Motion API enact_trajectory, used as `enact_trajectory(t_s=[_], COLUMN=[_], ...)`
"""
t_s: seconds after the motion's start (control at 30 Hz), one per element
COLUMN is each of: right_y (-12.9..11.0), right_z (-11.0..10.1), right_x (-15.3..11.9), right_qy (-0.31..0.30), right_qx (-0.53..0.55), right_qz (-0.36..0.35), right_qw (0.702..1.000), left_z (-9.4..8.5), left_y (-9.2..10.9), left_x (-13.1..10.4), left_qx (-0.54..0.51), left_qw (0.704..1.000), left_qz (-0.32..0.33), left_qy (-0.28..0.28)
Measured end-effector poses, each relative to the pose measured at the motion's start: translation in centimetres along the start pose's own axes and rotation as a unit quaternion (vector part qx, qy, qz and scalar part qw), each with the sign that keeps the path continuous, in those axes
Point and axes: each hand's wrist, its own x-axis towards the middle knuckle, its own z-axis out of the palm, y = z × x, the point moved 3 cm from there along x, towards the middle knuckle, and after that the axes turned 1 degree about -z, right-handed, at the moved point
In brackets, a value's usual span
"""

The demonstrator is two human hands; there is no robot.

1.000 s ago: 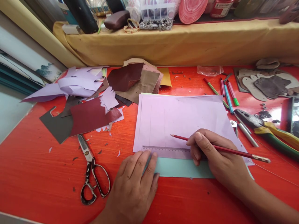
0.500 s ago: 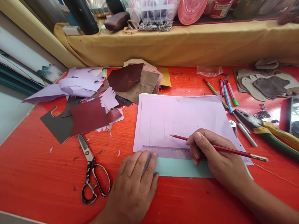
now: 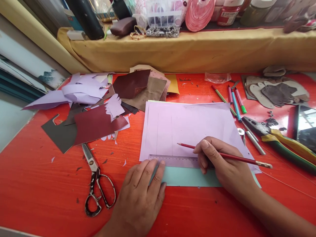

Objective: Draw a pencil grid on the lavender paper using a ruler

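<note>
Left hand (image 3: 143,194) is flat on a clear ruler (image 3: 177,160), near its left end, over lilac paper (image 3: 197,121) with a couple of thin lines on it. Teal sheet (image 3: 190,177) pokes out below. Right hand (image 3: 219,158) has a red pencil (image 3: 238,158), can't really tell if the tip's touching. Scissors (image 3: 93,165) off left, pliers (image 3: 278,141) off right, red table (image 3: 49,187).

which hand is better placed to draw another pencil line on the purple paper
Probably the right hand: it grips the red pencil, with the point over the purple paper, near the drawn lines. The left hand holds no pencil; its fingers lie at the ruler.
</note>
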Motion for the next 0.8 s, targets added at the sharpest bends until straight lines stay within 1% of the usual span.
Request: enact_trajectory(t_s=[0.37, 0.53, 0.67, 0.8], right_y=[0.1, -0.5, -1.7, -2.8], right_z=[0.4, 0.6, 1.0, 2.7], right_x=[0.1, 0.3, 0.3, 0.4], right_qy=[0.006, 0.001, -0.023, -0.071], right_qx=[0.022, 0.054, 0.044, 0.029], right_qz=[0.008, 0.034, 0.039, 0.024], right_qw=[1.000, 0.998, 0.998, 0.997], left_z=[0.4, 0.4, 0.4, 0.5], left_y=[0.3, 0.4, 0.5, 0.5], left_x=[-0.1, -0.1, -0.1, -0.2], left_qx=[0.044, 0.047, 0.051, 0.058], left_qw=[0.998, 0.998, 0.997, 0.997], left_qz=[0.023, 0.023, 0.027, 0.033], left_qy=[0.027, 0.040, 0.044, 0.047])
